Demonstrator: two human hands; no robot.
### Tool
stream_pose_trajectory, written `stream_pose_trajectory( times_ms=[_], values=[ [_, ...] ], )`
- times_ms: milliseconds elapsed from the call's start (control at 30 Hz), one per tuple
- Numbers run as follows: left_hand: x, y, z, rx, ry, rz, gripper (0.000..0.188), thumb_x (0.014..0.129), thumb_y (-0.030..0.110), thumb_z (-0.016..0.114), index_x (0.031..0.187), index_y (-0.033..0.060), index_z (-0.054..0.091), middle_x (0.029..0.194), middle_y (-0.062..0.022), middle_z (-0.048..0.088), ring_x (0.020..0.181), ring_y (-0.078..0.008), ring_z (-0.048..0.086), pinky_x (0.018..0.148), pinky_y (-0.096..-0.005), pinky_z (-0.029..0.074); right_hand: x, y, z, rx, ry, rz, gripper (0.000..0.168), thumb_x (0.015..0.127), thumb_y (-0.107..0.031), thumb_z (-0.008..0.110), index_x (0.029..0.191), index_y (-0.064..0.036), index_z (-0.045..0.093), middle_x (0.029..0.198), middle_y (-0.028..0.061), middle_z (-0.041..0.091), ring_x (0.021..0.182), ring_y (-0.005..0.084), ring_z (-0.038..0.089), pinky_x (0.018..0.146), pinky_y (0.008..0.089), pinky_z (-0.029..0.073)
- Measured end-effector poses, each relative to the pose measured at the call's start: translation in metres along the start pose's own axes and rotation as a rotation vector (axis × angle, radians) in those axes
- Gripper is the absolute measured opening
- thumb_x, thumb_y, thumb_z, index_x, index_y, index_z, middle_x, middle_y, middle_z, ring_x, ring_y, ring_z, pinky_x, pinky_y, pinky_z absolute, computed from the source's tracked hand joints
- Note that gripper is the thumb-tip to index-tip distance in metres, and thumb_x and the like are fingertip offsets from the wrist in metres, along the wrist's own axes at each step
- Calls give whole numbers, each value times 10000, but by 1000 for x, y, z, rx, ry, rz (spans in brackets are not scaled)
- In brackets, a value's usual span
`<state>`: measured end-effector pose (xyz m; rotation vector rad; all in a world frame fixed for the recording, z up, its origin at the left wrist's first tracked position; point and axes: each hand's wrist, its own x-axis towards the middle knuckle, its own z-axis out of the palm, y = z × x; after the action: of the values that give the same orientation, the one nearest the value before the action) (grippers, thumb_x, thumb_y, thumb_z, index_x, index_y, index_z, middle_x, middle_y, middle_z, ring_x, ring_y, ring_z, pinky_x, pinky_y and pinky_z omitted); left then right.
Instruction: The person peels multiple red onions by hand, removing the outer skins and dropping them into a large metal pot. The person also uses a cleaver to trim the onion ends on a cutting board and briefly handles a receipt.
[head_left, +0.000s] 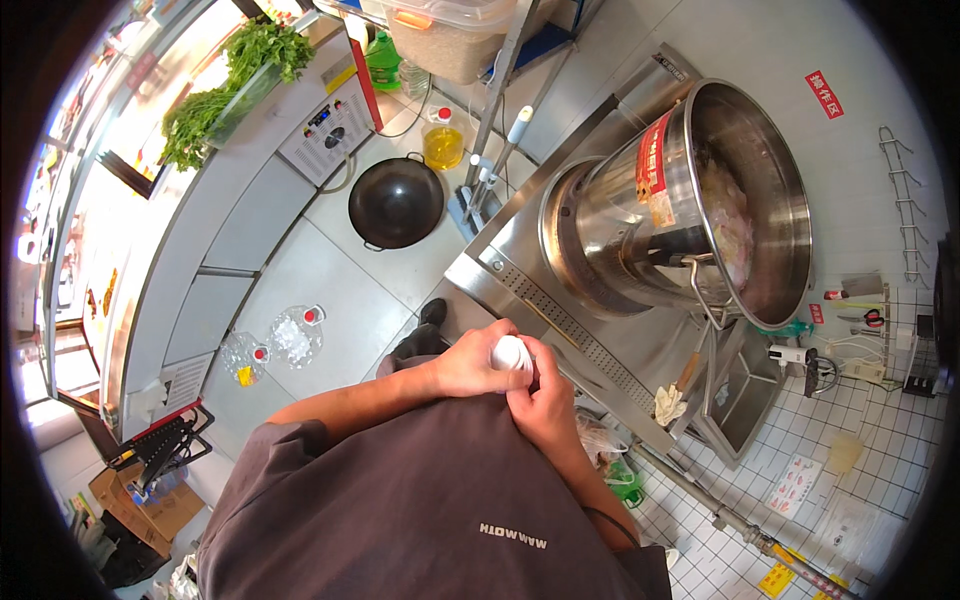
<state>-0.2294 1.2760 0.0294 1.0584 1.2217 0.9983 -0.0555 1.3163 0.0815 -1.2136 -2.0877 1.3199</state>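
Observation:
Close to my chest, both hands hold a small white object with a rounded top; its kind is not clear. My left hand wraps it from one side, the thumb across its front. Against its other side lies my right hand, fingers bent around it. Beyond my hands, a tall stainless steel stockpot with a red label stands on a round burner of the steel stove. Pale, raw-looking meat lies inside the pot.
A black wok, a bottle of yellow oil and plastic jugs stand on the floor. Leafy greens top the counter at left. A steel sink adjoins the stove; a pipe runs near my right arm.

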Motion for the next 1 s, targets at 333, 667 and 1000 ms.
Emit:
stream_pose_trajectory(
  times_ms=[333,667,1000],
  values=[
    [6,4,-3,4,6,66,483,955,172,572,1395,-8,485,1177,-186,691,1015,-233,700,881,-394,562,7,16,-5,165,85,102,288,1044,-82,582,1321,-6,609,997,155,747,796,238,741,688,363,583],
    [19,-20,-10,-1039,-132,26,259,1057,237,560,1281,107,538,1125,-88,632,945,-200,630,722,-336,512,21,-20,-73,-14,359,-95,136,1016,-57,661,1132,14,652,959,121,748,755,179,723,648,284,566],
    [22,2,-13,-1161,-20,26,331,1174,337,377,1373,107,507,1104,-94,626,982,-230,639,847,-364,507,188,-34,-307,-1126,216,245,326,916,-173,725,1220,-54,730,1207,226,729,1081,415,712,921,494,570]
  ],
)
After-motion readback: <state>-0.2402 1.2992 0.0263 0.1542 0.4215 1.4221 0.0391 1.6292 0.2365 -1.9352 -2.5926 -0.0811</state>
